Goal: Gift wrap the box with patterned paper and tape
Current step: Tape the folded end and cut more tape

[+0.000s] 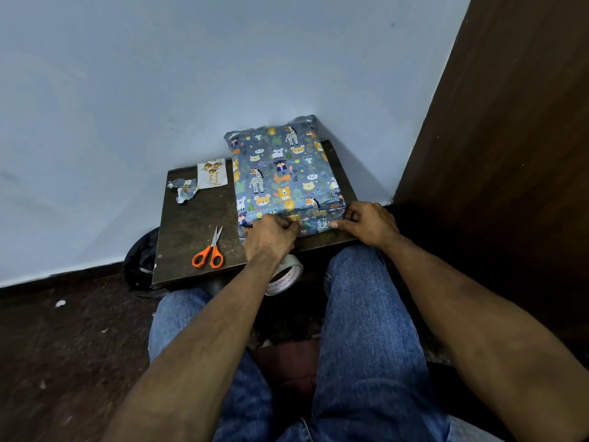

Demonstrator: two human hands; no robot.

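The box [283,173], covered in blue paper printed with cartoon animals, lies flat on a small dark table [194,221] against the wall. My left hand [272,236] rests with curled fingers on the box's near side, pressing the folded paper there. At the near right corner, my right hand [366,223] touches the paper edge with its fingertips. A roll of clear tape [287,279] sits at the table's front edge, partly hidden under my left wrist.
Orange-handled scissors [208,252] lie on the table left of the box. A gift tag [212,173] and a paper scrap [185,189] sit at the back left. A brown door [510,122] stands to the right, and a black bag [140,260] lies on the floor at left.
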